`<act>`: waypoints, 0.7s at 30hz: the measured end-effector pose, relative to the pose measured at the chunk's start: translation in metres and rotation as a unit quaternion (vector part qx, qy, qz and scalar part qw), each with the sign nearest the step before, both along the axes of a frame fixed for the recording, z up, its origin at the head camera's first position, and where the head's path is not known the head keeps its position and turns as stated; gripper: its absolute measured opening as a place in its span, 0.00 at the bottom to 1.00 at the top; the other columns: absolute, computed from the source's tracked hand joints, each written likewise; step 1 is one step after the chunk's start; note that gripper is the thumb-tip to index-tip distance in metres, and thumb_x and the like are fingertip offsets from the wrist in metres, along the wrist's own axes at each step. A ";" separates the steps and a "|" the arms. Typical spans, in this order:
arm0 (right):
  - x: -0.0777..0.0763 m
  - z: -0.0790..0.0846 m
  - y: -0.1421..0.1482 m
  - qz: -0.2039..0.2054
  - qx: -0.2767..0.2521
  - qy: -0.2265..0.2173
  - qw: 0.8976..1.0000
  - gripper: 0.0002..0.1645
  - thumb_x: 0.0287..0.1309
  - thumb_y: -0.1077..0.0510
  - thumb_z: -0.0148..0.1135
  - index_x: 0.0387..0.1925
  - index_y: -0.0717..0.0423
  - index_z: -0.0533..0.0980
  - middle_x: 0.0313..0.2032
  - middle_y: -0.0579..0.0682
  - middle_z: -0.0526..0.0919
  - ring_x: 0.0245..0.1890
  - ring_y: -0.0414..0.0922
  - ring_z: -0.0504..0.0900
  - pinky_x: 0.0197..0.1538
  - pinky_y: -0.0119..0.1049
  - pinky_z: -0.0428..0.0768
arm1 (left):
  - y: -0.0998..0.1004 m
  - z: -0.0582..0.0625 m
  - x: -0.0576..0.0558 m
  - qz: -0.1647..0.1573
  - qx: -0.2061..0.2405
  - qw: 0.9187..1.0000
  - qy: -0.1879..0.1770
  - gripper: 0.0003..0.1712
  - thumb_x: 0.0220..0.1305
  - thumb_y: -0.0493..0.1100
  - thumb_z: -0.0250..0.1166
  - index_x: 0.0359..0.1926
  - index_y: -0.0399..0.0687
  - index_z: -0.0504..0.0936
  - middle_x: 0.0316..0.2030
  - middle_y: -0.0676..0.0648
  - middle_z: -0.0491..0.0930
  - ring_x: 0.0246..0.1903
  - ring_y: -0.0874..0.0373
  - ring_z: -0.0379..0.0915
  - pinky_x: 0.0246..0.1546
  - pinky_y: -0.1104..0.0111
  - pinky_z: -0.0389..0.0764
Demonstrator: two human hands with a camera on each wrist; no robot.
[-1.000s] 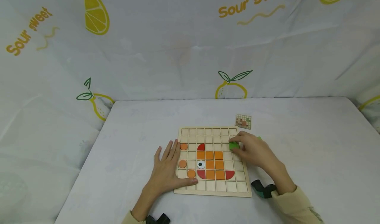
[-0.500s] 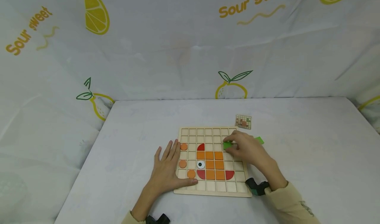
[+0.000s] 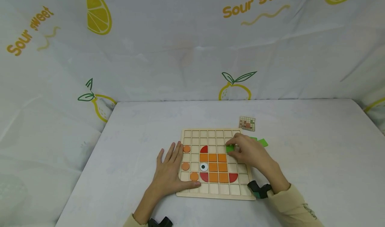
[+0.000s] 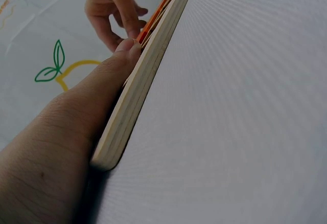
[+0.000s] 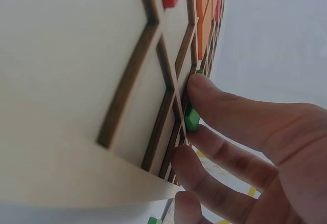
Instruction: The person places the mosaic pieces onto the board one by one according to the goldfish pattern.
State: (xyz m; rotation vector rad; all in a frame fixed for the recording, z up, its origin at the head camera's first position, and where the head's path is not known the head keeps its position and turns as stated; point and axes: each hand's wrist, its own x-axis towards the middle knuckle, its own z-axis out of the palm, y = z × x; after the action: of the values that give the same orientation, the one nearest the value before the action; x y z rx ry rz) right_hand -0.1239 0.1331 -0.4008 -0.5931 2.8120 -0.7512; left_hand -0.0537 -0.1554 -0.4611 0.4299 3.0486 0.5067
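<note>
A wooden grid board (image 3: 218, 196) lies on the table, with orange squares (image 3: 213, 167), orange discs (image 3: 194, 176), red quarter-round pieces (image 3: 233, 177) and a round eye piece (image 3: 204, 166) in its cells. My left hand (image 3: 167, 176) rests along the board's left side, fingers spread and straight, thumb lying over the near rows. With thumb and fingertips, my right hand (image 3: 254, 153) pinches a green square tile (image 3: 230, 148) at a cell in the third row from the top. In the right wrist view, the green tile (image 5: 192, 117) shows between thumb and finger, right at the grid surface.
Loose green tiles (image 3: 263, 142) lie on the table just beyond the right hand, partly hidden by it. A small pattern card (image 3: 247, 123) sits behind the board's far right corner. A lemon-printed cloth (image 3: 168, 53) hangs behind the table.
My right hand has carried the green tile leftward from near the board's right edge, then stayed over the same cell. Loose green tiles behind it have come into view. My left hand keeps its place.
</note>
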 end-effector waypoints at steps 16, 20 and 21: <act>-0.001 0.002 0.009 -0.022 -0.013 -0.011 1.000 0.17 0.58 0.57 0.73 0.48 0.57 0.87 0.46 0.53 0.88 0.34 0.42 0.78 0.36 0.35 0.77 | 0.001 0.002 -0.001 0.004 0.006 1.000 -0.008 0.80 0.39 0.86 0.64 0.81 0.42 0.48 0.83 0.45 0.44 0.83 0.46 0.38 0.77 0.38 0.37; -0.002 0.006 0.018 -0.042 -0.036 -0.021 0.998 0.16 0.60 0.56 0.71 0.49 0.56 0.86 0.47 0.57 0.87 0.29 0.42 0.76 0.30 0.34 0.74 | 0.001 0.002 0.000 0.004 0.007 1.000 -0.005 0.80 0.39 0.86 0.64 0.81 0.42 0.48 0.83 0.45 0.45 0.83 0.46 0.38 0.76 0.38 0.37; -0.002 0.007 0.021 -0.045 -0.040 -0.018 0.998 0.16 0.60 0.57 0.71 0.49 0.57 0.86 0.51 0.60 0.86 0.29 0.41 0.76 0.30 0.34 0.73 | 0.001 0.002 0.000 0.004 0.007 1.000 -0.004 0.80 0.39 0.86 0.64 0.81 0.42 0.48 0.83 0.45 0.45 0.83 0.46 0.38 0.76 0.38 0.37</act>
State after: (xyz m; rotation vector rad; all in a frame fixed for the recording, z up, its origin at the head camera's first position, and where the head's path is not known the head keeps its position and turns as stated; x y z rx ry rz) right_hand -0.1259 0.1537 -0.3942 -0.4623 2.8018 -0.8853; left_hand -0.0541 -0.1546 -0.4596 0.4154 3.0410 0.5300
